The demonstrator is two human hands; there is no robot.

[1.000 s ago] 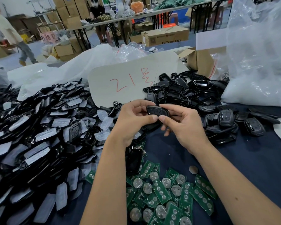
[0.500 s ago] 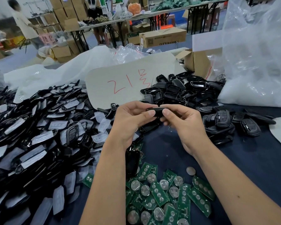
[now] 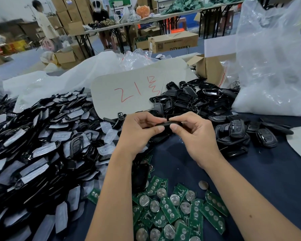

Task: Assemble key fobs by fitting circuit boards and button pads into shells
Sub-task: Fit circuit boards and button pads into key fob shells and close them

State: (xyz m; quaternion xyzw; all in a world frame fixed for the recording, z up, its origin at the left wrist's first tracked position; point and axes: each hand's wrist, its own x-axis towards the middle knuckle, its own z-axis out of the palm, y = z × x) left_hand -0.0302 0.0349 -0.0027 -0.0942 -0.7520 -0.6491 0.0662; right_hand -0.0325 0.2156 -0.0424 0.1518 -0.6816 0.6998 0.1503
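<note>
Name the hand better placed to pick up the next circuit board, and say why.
Probably right. Both hands pinch the black fob, but the right hand has bare cloth between it and the green boards; the left hand sits beside the shell heap.

Black key fob (image 3: 165, 124) edge-on, pinched between hands

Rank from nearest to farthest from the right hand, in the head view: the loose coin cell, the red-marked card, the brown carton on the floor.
From the right hand:
1. Loose coin cell, just below it on the cloth.
2. Red-marked card, behind and left.
3. Brown carton, far back on the floor.
</note>
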